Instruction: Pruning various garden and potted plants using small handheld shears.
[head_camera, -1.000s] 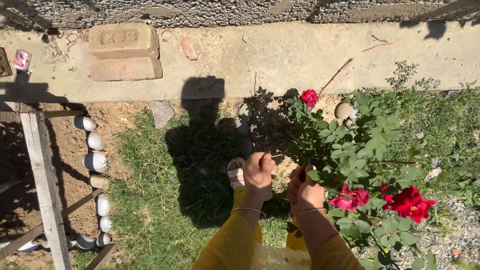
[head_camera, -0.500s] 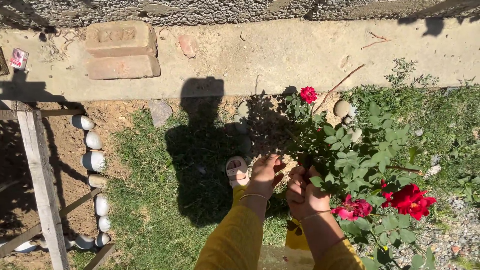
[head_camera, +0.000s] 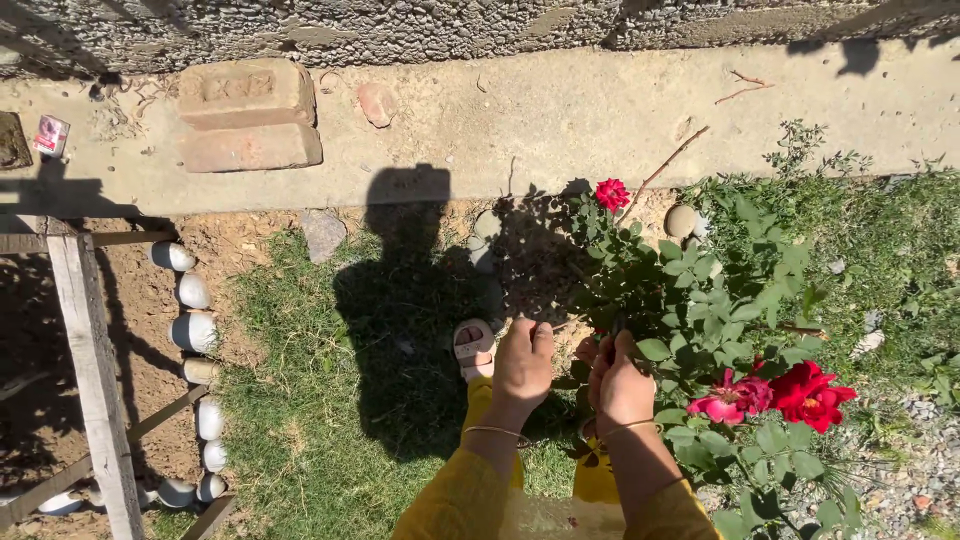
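you look straight down at a rose bush (head_camera: 700, 300) growing at the edge of a grass patch (head_camera: 320, 400), and every place here is given from that bush. your left hand (head_camera: 522, 362) sits just beside the bush's near-left edge, fingers curled down toward its base; whether it grips a stem you cannot tell. your right hand (head_camera: 618, 380) is pushed into the lower leaves, closed around something hidden by foliage, so what it holds stays unclear. both wrists wear thin bangles above yellow sleeves (head_camera: 470, 490). a sandalled foot (head_camera: 473, 345) rests on the ground just left of the bush, touching your left hand's outline. leaves crowd over your right fingers and block the stems. large red blooms (head_camera: 790, 392) hang on the bush's right side, near your right hand; one small red bloom (head_camera: 612, 194) tops the far side. beyond the bush runs a concrete strip (head_camera: 560, 110) carrying two bricks (head_camera: 250, 115) far to the left. white stones (head_camera: 195, 330) line bare soil well left, beside a wooden frame (head_camera: 90, 370).
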